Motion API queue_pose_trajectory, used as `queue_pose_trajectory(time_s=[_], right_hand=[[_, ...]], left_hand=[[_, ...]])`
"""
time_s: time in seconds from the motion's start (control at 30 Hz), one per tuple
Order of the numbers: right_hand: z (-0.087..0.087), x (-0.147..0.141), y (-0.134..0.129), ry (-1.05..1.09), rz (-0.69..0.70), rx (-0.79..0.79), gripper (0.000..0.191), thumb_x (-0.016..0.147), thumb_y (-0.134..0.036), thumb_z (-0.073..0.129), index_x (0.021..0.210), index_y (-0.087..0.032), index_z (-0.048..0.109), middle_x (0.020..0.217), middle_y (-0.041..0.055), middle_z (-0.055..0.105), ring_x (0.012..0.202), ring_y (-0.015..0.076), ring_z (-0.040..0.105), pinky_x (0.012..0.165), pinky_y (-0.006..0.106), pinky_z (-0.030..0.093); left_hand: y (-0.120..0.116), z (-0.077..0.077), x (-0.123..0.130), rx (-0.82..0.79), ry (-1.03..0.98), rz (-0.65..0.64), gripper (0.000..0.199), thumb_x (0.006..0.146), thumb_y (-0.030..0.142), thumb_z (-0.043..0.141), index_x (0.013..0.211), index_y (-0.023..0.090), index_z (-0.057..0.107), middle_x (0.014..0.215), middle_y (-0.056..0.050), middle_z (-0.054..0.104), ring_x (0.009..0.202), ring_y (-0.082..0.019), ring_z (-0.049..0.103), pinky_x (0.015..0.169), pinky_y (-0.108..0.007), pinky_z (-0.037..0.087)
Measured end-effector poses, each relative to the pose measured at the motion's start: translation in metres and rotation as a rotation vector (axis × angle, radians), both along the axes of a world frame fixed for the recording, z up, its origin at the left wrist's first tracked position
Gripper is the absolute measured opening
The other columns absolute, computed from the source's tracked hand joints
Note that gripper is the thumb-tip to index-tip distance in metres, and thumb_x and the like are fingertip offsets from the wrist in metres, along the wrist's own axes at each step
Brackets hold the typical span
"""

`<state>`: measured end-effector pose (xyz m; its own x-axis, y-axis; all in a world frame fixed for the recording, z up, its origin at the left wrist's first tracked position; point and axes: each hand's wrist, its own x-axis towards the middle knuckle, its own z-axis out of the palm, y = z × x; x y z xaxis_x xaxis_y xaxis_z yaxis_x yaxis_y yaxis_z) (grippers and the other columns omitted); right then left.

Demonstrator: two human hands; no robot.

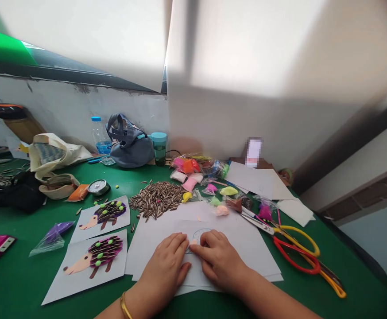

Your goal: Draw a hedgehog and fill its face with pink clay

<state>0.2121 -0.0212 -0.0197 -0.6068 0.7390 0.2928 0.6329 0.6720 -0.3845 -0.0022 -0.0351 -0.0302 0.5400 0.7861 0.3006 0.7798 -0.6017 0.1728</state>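
**Two hands work closely over a blue-outlined drawing on white paper**

The left hand (168, 257) rests on the white sheets of paper (156, 235), its fingers extended side by side and its thumb apart from them, the fingertips just beside the blue-outlined drawing (203, 231). The right hand (220, 259) has its fingers bent, with the index fingertip at a small piece of peach clay (194, 242) on the drawing; whether it grips or merely presses the clay cannot be told. The hands partly cover the drawing, which lies between them. A gold bracelet (124, 305) circles the left wrist.

Beyond the hands, a larger lump of peach clay (222, 210) sits near the far edge of the sheets, beside green, yellow and magenta clay. A heap of striped sunflower seeds (160, 199) touches the paper's far left corner. To the left lie two hedgehog pictures, the farther one (103, 215) and the nearer one (95, 257), both with spiny backs dotted in light green. On the right, scissors with red and yellow handles (268, 228) lie with their blades toward the clay. All of this is on a green tabletop (342, 257); a blue-grey bag (133, 148) stands near the wall.
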Motion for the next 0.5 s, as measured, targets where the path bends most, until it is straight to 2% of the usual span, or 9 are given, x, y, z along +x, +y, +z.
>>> queue_pose_trajectory(time_s=[0.27,0.5], right_hand=[[-0.0037,0.0027,0.0038,0.094,-0.09,0.005,0.044,0.081,-0.006,0.051,0.12,-0.023,0.063,0.098,0.0076,0.056,0.09,0.0222,0.048,0.082,0.037,0.04],[-0.0021,0.0003,0.0033,-0.002,-0.089,-0.041,0.042,0.078,-0.005,0.053,0.112,-0.024,0.065,0.098,0.0063,0.056,0.091,0.0227,0.048,0.084,0.038,0.04]], left_hand=[[-0.0011,0.0006,0.0008,0.014,0.025,-0.007,0.048,0.08,0.018,0.064,0.128,0.02,0.059,0.133,-0.013,0.061,0.12,-0.032,0.058,0.099,-0.051,0.053],[-0.0011,-0.0028,0.0003,0.033,0.006,-0.013,0.045,0.082,0.018,0.062,0.127,0.019,0.06,0.131,-0.013,0.062,0.119,-0.032,0.058,0.098,-0.051,0.053]])
